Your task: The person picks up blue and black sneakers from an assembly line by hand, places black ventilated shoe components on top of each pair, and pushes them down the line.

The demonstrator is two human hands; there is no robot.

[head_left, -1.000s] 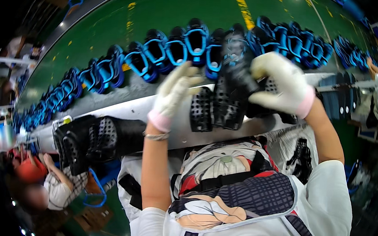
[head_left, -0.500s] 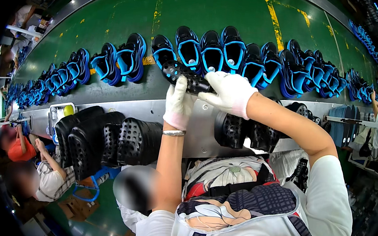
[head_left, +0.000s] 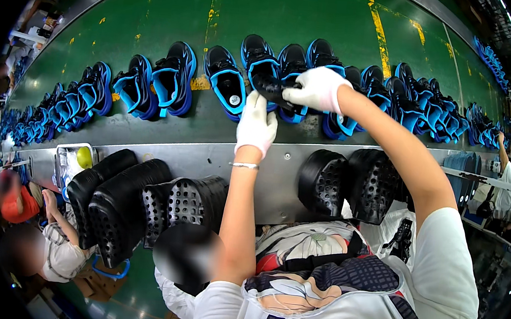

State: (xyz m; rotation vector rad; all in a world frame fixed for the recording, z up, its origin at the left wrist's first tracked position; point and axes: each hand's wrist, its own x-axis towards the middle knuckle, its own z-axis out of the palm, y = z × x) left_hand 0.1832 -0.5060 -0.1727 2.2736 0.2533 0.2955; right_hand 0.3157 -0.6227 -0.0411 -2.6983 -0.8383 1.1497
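My right hand [head_left: 319, 89], in a white glove, pinches the end of a black plastic shoe tree [head_left: 271, 88]. Its front slants into the opening of a black sneaker with blue lining [head_left: 258, 53]. My left hand [head_left: 256, 126], also white-gloved, is closed below, fingertips by that sneaker's heel and the underside of the shoe tree. Whether it grips the heel or the tree is hidden. Just left of it stands another black and blue sneaker [head_left: 225, 84] with its opening toward me.
Rows of similar sneakers [head_left: 174, 76] line the green belt [head_left: 158, 23] on both sides. Along the metal ledge [head_left: 254, 171] stand stacks of black perforated shoe trees [head_left: 124, 203], with more on the right [head_left: 369, 184]. A tray [head_left: 64, 158] holds something yellow-green. Other people work far left and right.
The shoe tree has moved from above the ledge forward and right, into the sneaker's opening. My left hand has moved slightly right and lower. The sneakers have shifted a little.
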